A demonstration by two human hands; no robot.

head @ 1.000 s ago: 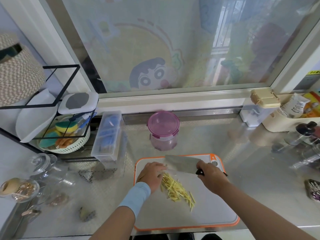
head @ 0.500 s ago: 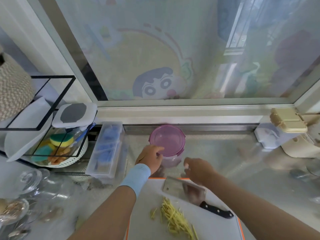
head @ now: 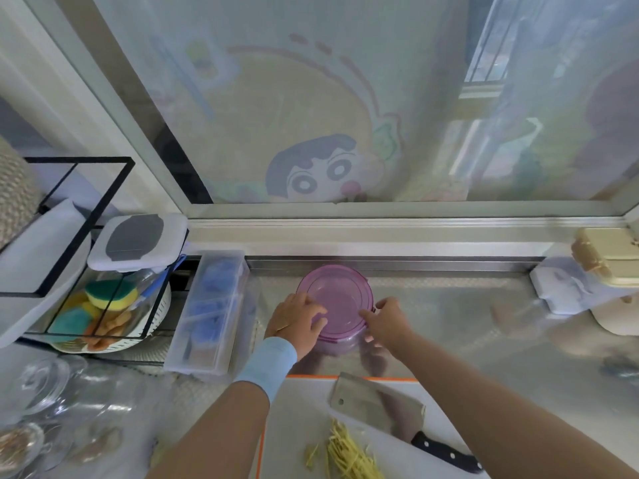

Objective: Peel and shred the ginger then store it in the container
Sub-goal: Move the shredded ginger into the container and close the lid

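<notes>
In the head view we have both hands on the purple container (head: 337,295), which stands on the steel counter (head: 466,323) just beyond the far edge of the cutting board (head: 297,426). Our left hand (head: 297,321) wraps the container's left side, fingers curled over the rim of the lid (head: 340,288) and the thumb on the near wall, which we read as a bracing grip that keeps the tub from turning or sliding. Our right hand (head: 385,321) closes on the opposite side, thumb on the lid's edge and the other fingers curled down the wall beneath it; whether a clasp sits under those fingertips we cannot tell. The lid is on, so we judge this two-sided hold is there to pry or twist it off. Nearer to us than either set of fingers, the cleaver (head: 377,406) lies flat on the board with its handle toward our right arm, set down so both hands are free. The shredded ginger (head: 349,458) sits in a loose pile on the board just beside the blade, below our wrists, not yet moved into the container.
</notes>
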